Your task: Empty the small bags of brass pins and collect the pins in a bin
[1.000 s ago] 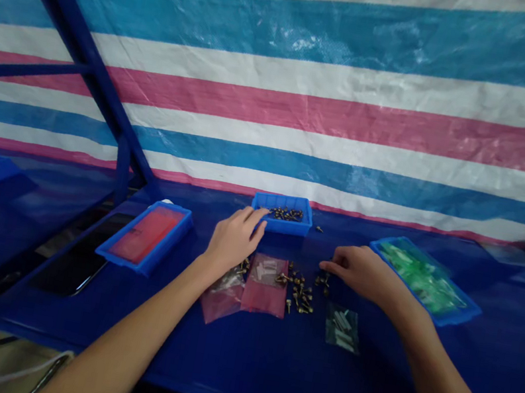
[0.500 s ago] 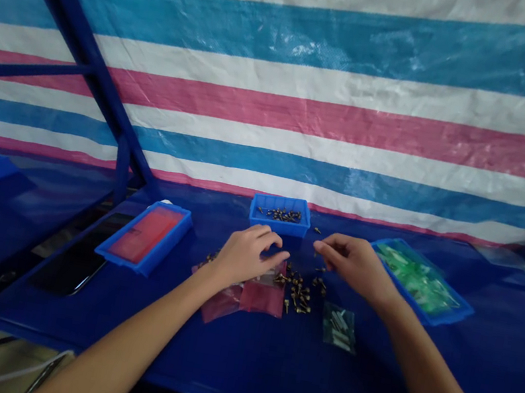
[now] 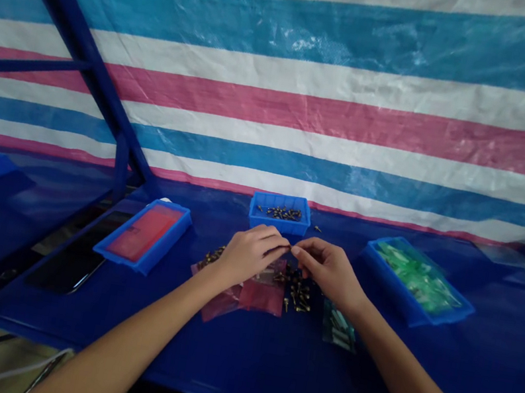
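Observation:
My left hand (image 3: 253, 251) and my right hand (image 3: 329, 271) meet fingertip to fingertip above the table's middle. Both are closed in a pinch; whatever sits between the fingertips is too small to make out. Just below them lies a loose pile of small brass-coloured, screw-like pieces (image 3: 300, 297). Red-tinted plastic bags (image 3: 261, 298) lie under and in front of my left hand, with more brass pieces (image 3: 212, 256) at their left. A small clear bag of pale, rod-like pieces (image 3: 339, 329) is partly covered by my right wrist.
Behind the hands stands a blue bin (image 3: 278, 224) holding brass pieces. A blue bin with red bags (image 3: 142, 235) is at left, beside a dark phone (image 3: 61, 270). Another bin with green bags (image 3: 418, 281) stands at right. A striped tarp (image 3: 336, 118) hangs behind the table.
My right hand has moved left and slightly down to meet my left hand. My left hand's fingers have closed from a spread position into a pinch.

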`<state>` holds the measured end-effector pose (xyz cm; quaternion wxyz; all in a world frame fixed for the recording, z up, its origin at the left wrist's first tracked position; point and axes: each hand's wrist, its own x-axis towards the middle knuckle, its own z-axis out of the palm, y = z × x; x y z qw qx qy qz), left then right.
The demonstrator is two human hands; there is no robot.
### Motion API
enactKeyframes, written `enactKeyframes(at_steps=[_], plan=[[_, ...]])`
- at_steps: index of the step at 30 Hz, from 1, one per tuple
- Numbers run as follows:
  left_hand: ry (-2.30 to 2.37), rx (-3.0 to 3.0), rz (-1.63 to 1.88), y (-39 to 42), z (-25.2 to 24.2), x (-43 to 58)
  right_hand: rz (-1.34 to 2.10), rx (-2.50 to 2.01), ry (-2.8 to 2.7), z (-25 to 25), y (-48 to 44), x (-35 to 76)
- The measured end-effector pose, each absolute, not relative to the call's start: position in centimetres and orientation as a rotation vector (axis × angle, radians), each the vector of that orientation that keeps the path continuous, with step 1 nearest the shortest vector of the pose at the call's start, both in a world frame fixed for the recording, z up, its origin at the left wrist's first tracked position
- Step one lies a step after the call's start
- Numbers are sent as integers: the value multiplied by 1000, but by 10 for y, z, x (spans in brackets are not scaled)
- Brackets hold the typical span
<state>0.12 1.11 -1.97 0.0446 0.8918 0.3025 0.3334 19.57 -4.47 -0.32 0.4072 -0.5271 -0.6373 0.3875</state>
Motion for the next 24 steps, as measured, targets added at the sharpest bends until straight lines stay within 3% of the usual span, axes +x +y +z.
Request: enactKeyframes(at_steps=[4, 10, 16, 24], plan=[[1347, 2637, 1182, 35, -11, -4, 921, -1358, -1579, -2, -44, 199], [1692, 2643, 1090, 39, -8, -17, 752, -1447, -1589, 2, -41, 216], [1566, 2734, 1045, 33, -14, -29, 317, -1732, -1870, 9, -38, 241], [1099, 2848, 1260, 21, -19, -14, 452, -1769, -2323, -6, -35, 255]])
